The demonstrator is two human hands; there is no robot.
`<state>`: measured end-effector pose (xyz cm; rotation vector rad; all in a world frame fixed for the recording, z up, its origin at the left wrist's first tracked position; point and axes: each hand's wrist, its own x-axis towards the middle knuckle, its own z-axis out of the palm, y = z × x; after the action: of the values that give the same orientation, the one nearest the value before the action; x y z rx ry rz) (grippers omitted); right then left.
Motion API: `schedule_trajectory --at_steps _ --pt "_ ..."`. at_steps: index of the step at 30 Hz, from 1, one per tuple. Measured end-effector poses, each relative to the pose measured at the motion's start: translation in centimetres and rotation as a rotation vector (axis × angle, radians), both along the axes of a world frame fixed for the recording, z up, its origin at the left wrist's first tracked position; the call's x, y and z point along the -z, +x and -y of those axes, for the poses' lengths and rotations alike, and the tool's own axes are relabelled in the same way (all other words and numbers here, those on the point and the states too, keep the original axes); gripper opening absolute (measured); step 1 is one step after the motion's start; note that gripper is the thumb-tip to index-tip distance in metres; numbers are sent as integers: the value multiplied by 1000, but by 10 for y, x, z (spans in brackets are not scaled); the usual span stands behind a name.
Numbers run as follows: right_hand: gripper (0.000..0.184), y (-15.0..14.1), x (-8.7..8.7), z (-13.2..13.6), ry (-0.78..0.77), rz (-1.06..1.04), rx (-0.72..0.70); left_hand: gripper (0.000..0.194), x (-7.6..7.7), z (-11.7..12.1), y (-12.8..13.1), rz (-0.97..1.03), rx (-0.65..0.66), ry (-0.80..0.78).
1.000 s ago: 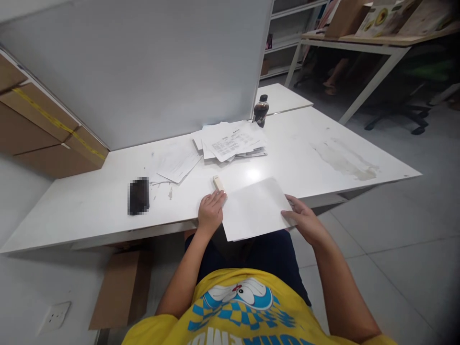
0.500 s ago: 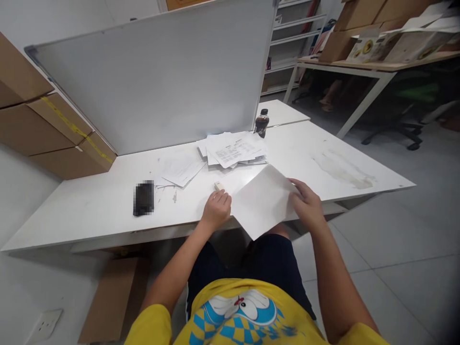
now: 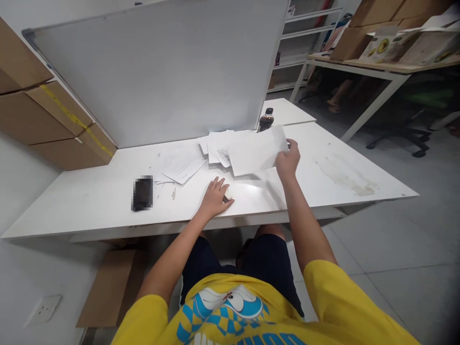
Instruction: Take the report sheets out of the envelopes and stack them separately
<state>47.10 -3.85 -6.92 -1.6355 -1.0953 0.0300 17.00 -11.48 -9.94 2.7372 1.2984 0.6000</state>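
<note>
My right hand (image 3: 288, 160) grips a sheet of paper (image 3: 253, 154) by its right edge. The sheet is raised over the front of a pile of printed papers (image 3: 215, 143) and hides much of it. My left hand (image 3: 214, 199) rests on the white table near its front edge, fingers spread. Between its thumb and index finger shows part of a small pale block (image 3: 228, 195), mostly covered by the hand, with something dark beside it; its kind is unclear.
Loose sheets (image 3: 183, 165) lie left of the pile. A dark blurred-out object (image 3: 143, 194) is farther left. Behind the pile stands a dark drink bottle (image 3: 266, 120), beside a large whiteboard (image 3: 161, 76). Cardboard boxes (image 3: 72, 143) are stacked at the left end.
My right hand has carried the sheet forward and up, from the table's front edge to over the paper pile. The fingers of my left hand have spread out over the small block.
</note>
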Motion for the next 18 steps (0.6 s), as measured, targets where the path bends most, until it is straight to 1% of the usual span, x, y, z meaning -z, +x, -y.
schedule_trajectory --at_steps 2,3,5,8,11,15,16,18 --pt "57 -10 6 -32 -40 10 -42 53 0 0 0 10 4 5" --pt "56 -16 11 -43 -49 19 -60 52 0 1 -1 15 5 7" --pt "51 -26 23 -54 -39 61 -63 52 0 2 -1 20 8 7" --pt "47 -29 43 -49 3 101 14 53 0 6 -1 8 -10 -14" --pt "43 -17 58 -43 -21 142 44 55 0 10 0 -4 -42 -38" --pt "42 -2 69 -46 -216 219 -78 63 0 13 2 -20 -32 -60" --pt "41 -1 70 -47 -245 240 -101 68 0 14 3 -24 -41 -64" --pt "38 0 70 -48 -246 275 -123 80 0 16 5 -27 -87 -69"
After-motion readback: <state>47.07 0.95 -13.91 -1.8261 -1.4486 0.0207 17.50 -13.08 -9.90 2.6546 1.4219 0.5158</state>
